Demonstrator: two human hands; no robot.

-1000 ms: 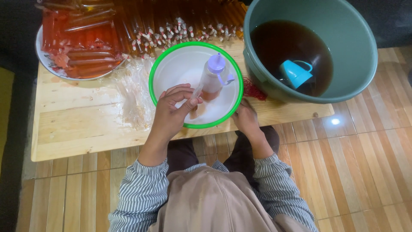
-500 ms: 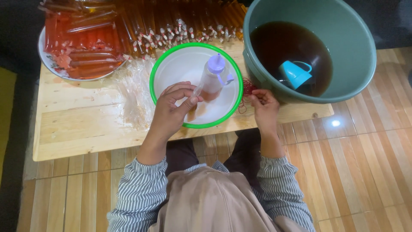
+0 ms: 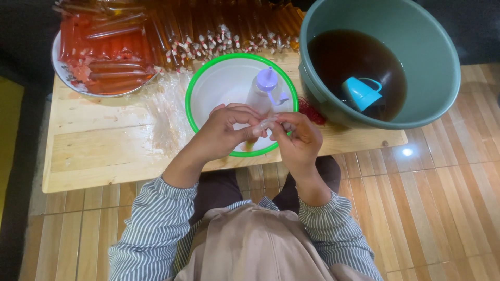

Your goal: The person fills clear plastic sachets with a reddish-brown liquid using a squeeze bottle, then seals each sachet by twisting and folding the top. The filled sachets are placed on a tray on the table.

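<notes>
Since the earlier frame, the right hand (image 3: 299, 139) has come in from the table edge beside the red rubber bands (image 3: 311, 111) and now meets the left hand (image 3: 225, 131) over the near rim of the green-rimmed bowl (image 3: 208, 88). Both hands pinch the same thin clear plastic tube (image 3: 270, 123) at its upper end, fingertips closed against each other. Its lower part hangs behind the fingers over the bowl; whether it is filled cannot be told. A squeeze bottle with a purple cap (image 3: 263, 89) stands in the bowl just behind the hands.

Progress, as judged: many filled and tied tubes (image 3: 208, 28) lie stacked along the table's (image 3: 104, 151) far side and on a plate (image 3: 65, 78). Empty plastic sleeves (image 3: 166, 106) remain beside the bowl, and the large basin (image 3: 432, 62) still holds dark liquid with a blue cup (image 3: 360, 93) in it, so a good deal remains.
</notes>
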